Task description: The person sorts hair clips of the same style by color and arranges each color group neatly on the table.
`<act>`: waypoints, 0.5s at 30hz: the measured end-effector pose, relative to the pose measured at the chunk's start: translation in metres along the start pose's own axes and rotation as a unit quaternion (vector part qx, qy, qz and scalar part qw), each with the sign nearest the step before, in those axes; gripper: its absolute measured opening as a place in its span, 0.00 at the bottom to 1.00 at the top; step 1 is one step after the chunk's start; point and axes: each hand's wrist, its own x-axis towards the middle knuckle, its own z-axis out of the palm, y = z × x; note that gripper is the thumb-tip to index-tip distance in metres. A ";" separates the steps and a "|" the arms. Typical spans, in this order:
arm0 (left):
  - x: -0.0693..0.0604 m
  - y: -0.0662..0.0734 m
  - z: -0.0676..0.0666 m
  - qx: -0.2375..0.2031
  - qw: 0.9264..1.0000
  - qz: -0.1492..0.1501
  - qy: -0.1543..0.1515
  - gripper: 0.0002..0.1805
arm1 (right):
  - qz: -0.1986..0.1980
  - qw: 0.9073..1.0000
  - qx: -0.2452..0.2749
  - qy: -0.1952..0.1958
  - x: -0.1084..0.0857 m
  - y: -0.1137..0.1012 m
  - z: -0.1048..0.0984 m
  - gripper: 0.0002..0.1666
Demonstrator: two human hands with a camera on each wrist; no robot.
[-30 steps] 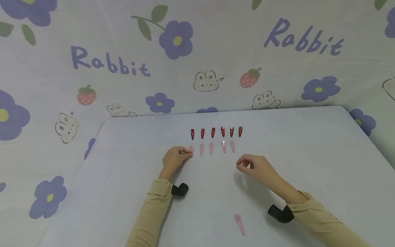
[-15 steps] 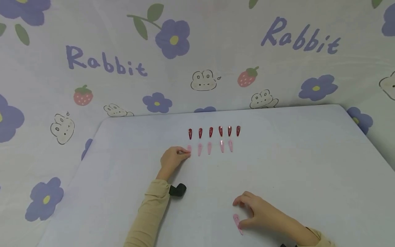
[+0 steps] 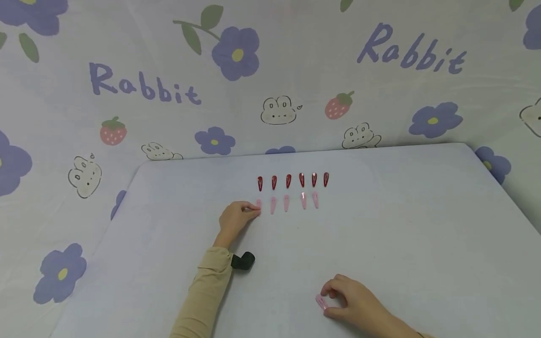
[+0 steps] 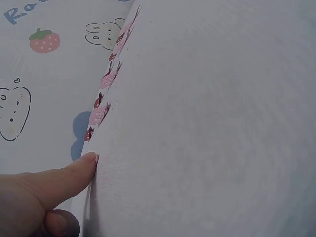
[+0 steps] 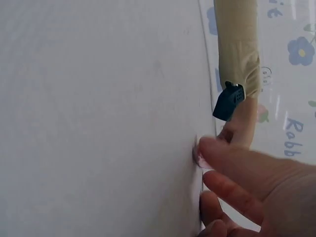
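My left hand [image 3: 236, 218] pinches the leftmost pink hair clip [image 3: 259, 203] of a row, thumb and forefinger at its lower end. In the left wrist view only a sliver of that clip [image 4: 97, 158] shows at the fingertip. Nearer the front, my right hand [image 3: 357, 303] has its thumb and forefinger on a separate pink hair clip [image 3: 321, 302], which lies slanted, its lower end hidden by the thumb. The right wrist view shows a bit of this clip [image 5: 200, 158] beside the fingers.
Several dark red hair clips [image 3: 289, 180] form a row behind the pink row, whose other clips [image 3: 286, 203] lie to the right of my left hand. A white tabletop [image 3: 401, 225] meets a patterned cloth [image 3: 313, 61] at the back.
My right hand has come from beside the pink row toward the front and closed its thumb and forefinger on the separate pink clip, which has shifted slightly. The left hand stays in place.
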 end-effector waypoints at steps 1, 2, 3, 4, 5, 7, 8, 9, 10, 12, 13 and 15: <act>0.000 0.000 0.000 0.000 1.000 -0.001 -0.001 0.10 | -0.003 1.000 -0.003 0.003 0.000 0.000 0.001 0.14; -0.001 0.001 0.000 -0.001 1.000 -0.001 -0.002 0.10 | -0.007 1.000 -0.006 0.006 0.000 -0.001 0.001 0.15; -0.001 0.001 -0.001 -0.001 1.000 -0.002 -0.002 0.10 | -0.009 1.000 -0.007 0.007 0.000 -0.001 0.001 0.14; -0.001 0.001 -0.001 -0.002 1.000 -0.002 -0.002 0.10 | -0.007 1.000 -0.002 0.004 0.001 -0.002 0.001 0.13; -0.001 0.002 -0.001 -0.002 1.000 -0.002 -0.002 0.10 | -0.001 1.000 0.002 0.000 0.001 -0.002 0.002 0.12; -0.001 0.002 -0.001 -0.001 1.000 -0.002 -0.002 0.10 | 0.020 0.999 0.023 -0.013 0.002 -0.004 0.001 0.10; -0.001 0.002 -0.001 0.001 1.000 -0.003 -0.002 0.10 | 0.033 0.999 0.036 -0.021 0.003 -0.004 0.001 0.09; -0.001 0.002 -0.001 0.003 1.000 -0.004 -0.001 0.11 | 0.045 0.997 0.050 -0.029 0.003 -0.005 0.000 0.08; -0.001 0.002 -0.001 0.005 1.000 -0.004 -0.001 0.11 | 0.054 0.996 0.063 -0.033 0.003 -0.005 0.000 0.06; -0.001 0.002 -0.001 0.008 1.000 -0.003 -0.002 0.11 | 0.065 0.994 0.084 -0.037 0.003 -0.005 -0.001 0.05; -0.001 0.002 -0.001 0.008 1.000 -0.003 -0.002 0.11 | 0.066 0.993 0.091 -0.036 0.003 -0.005 -0.001 0.05; -0.001 0.002 -0.001 0.007 1.000 -0.001 -0.002 0.11 | 0.063 0.992 0.102 -0.034 0.003 -0.005 -0.002 0.04</act>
